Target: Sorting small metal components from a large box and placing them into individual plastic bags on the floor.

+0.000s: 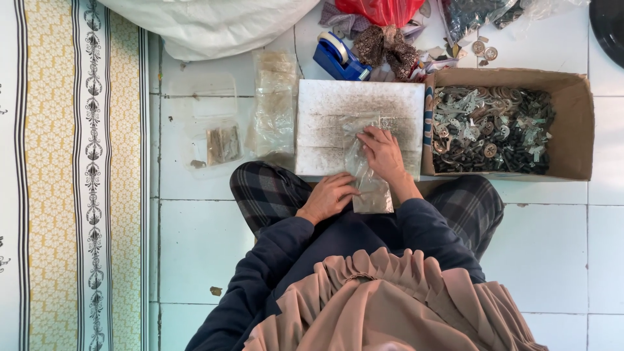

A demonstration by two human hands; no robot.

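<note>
I sit cross-legged on a tiled floor with a white, dusty board [331,107] in front of my knees. A small clear plastic bag [372,188] lies from the board's front edge down onto my lap. My right hand [382,153] presses flat on the bag's upper part, fingers spread. My left hand [330,197] holds the bag's lower left edge. What is inside the bag cannot be made out.
A cardboard box [575,123] of small metal and black parts stands right of the board. Left lie a stack of clear bags [274,107] and a small filled bag [223,144]. Behind are a blue tape dispenser [339,58], a red bag [380,10] and a white sack [214,26]. A patterned mat [71,175] runs along the left.
</note>
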